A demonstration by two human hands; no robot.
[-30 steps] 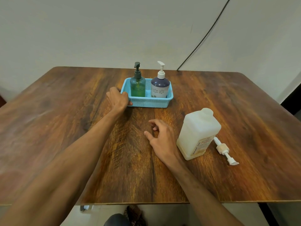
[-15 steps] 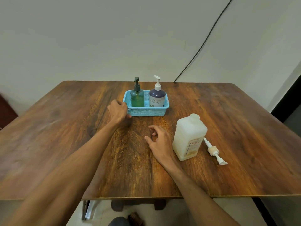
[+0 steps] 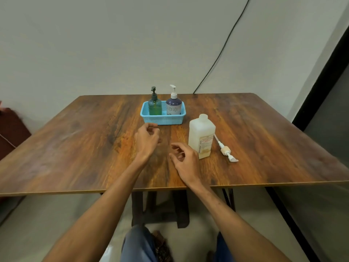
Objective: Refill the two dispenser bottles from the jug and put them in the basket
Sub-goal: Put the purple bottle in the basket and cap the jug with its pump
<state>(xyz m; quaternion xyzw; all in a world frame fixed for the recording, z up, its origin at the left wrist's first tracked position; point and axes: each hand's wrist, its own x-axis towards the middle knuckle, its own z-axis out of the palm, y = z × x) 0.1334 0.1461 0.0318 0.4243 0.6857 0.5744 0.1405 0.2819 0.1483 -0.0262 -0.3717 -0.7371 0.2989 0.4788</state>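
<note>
Nearest, both bare forearms reach in over the front edge of the wooden table (image 3: 75,148). The right hand (image 3: 186,161) hovers low over the tabletop with its fingers loosely curled and spread, holding nothing, just beside the jug. The left hand (image 3: 146,138) is a little farther in, fingers curled into a loose, empty half-fist, near the front wall of the basket but apart from it. The white jug (image 3: 201,136) stands upright to the right of the hands, its neck uncapped, a label on its lower face. A white pump head (image 3: 225,150) with its tube lies flat on the table just right of the jug. Farther back, the blue basket (image 3: 163,120) sits mid-table with both dispensers upright inside: the green bottle (image 3: 154,106) on the left and the purple-and-white bottle (image 3: 173,105) on the right, side by side. Behind, a black cable (image 3: 222,48) runs up the pale wall.
</note>
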